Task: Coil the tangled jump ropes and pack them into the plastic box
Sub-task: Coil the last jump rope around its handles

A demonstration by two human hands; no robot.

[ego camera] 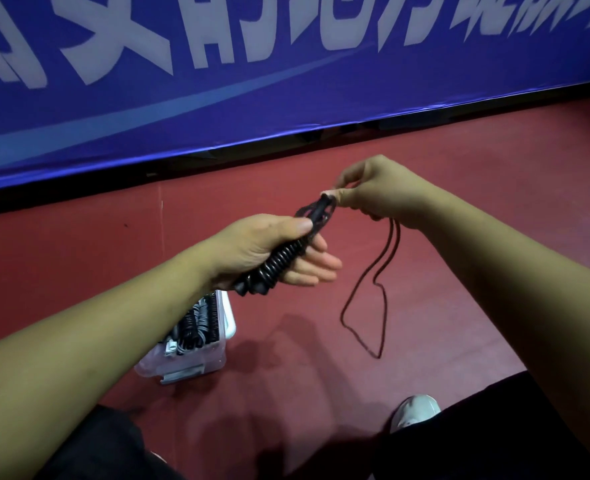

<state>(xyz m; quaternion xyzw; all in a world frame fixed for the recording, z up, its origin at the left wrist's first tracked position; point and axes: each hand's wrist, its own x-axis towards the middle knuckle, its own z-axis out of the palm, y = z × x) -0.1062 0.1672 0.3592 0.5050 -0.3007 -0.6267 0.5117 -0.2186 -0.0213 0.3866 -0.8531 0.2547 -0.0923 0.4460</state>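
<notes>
I see my left hand (265, 251) gripping the jump rope (279, 261), thumb over the coiled bundle and fingers underneath, above the red floor (459, 161). My right hand (373, 188), just beyond it, pinches the cord at the bundle's far tip. The loose cord (386, 308) hangs in a loop on the right. The plastic box (196, 362) sits near left on the floor, holding coiled ropes (196, 327).

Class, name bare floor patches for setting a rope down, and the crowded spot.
Free: red floor between the clear plastic box and the blue banner, and right of the dangling dark jump rope. Crowded: the box, holding coiled ropes.
</notes>
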